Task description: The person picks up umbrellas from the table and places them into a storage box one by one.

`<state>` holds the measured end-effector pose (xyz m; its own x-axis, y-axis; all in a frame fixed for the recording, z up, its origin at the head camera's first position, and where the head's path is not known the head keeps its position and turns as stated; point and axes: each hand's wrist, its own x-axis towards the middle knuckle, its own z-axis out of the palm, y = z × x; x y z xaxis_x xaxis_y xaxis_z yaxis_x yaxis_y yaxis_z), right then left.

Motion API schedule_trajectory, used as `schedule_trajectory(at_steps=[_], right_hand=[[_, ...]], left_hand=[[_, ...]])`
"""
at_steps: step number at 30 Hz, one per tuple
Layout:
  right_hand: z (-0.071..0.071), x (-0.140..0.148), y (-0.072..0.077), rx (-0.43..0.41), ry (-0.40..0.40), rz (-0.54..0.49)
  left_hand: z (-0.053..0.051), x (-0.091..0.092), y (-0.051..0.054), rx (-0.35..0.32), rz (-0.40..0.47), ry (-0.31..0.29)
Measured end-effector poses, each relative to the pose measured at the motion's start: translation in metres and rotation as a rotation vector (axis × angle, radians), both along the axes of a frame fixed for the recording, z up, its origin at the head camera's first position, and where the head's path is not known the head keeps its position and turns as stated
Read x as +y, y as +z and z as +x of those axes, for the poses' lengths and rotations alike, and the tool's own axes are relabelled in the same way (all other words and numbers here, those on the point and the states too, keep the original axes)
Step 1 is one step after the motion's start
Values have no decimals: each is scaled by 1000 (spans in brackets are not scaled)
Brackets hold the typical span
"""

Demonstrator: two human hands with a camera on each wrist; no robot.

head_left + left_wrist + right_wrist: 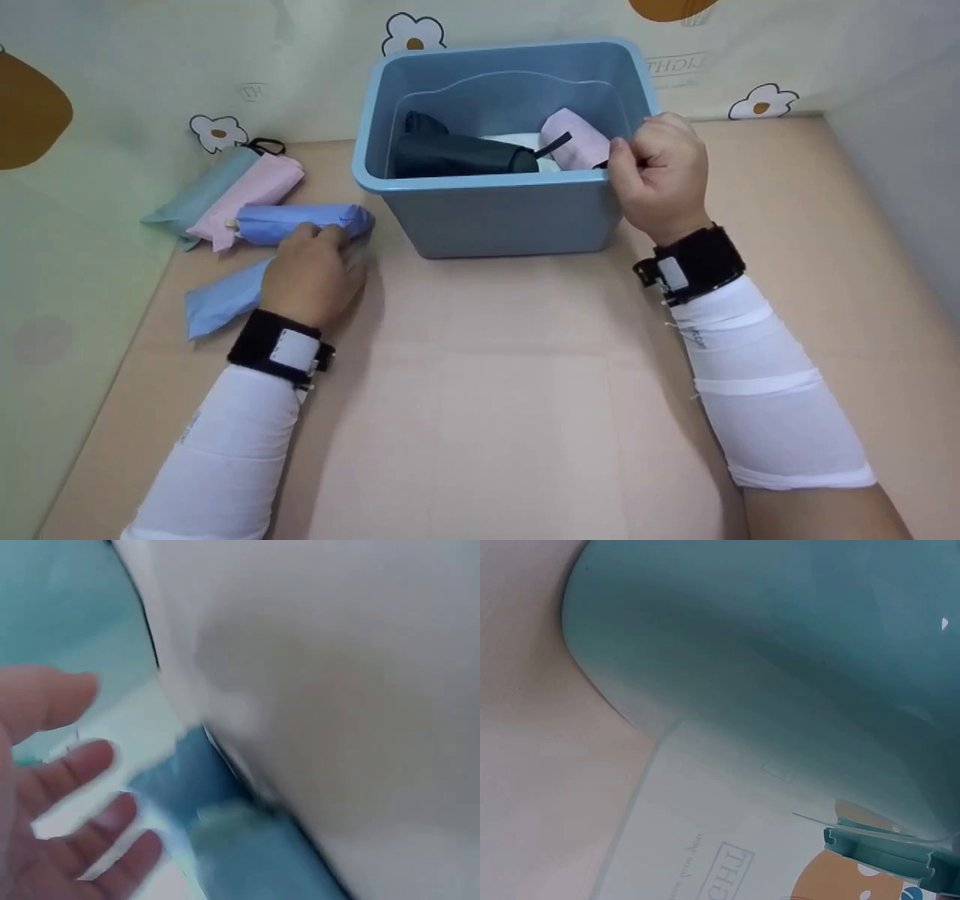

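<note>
Left hand [313, 274] beside darker blue umbrella [296, 215]

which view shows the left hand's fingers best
The left wrist view: from close up it shows the thumb and three fingers spread apart, holding nothing. The head view shows mainly the back of the left hand; the right wrist view shows none of it.

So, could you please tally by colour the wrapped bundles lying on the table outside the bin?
Green: 1, the green bundle
Pink: 1, the pink bundle
Blue: 2, the darker blue bundle and the lighter blue bundle
Total: 4
</note>
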<state>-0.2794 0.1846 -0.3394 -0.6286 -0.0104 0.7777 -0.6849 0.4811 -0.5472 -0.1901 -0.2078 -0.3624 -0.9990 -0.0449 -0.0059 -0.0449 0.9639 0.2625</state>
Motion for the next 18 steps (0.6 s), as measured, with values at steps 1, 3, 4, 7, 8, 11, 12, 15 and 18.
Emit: schedule_trajectory(at_steps=[1,3,4,7,8,11,12,15,18], right_hand=[[0,0,0,1,-1,0],[0,0,1,-1,-2,-1],[0,0,1,-1,-2,-1],[-1,0,0,4,-2,-11],[-1,0,0,4,-3,-13],[-1,0,-1,4,-6,-17],[-1,0,-1,3,-6,-18],[-1,-1,-1,0,-7,-15],[0,-2,0,-1,-5,-4]], left_hand=[[3,-7,2,-37,-12,22],[7,-22,5,-130,-43,61],[8,-30,5,-173,-69,75],[11,-52,3,-269,-131,100],[10,-59,1,-287,-148,101],[10,-74,-2,-283,-162,93],[10,-77,-3,-271,-155,90],[13,-80,-3,-201,-144,75],[19,-77,4,-90,-154,79]])
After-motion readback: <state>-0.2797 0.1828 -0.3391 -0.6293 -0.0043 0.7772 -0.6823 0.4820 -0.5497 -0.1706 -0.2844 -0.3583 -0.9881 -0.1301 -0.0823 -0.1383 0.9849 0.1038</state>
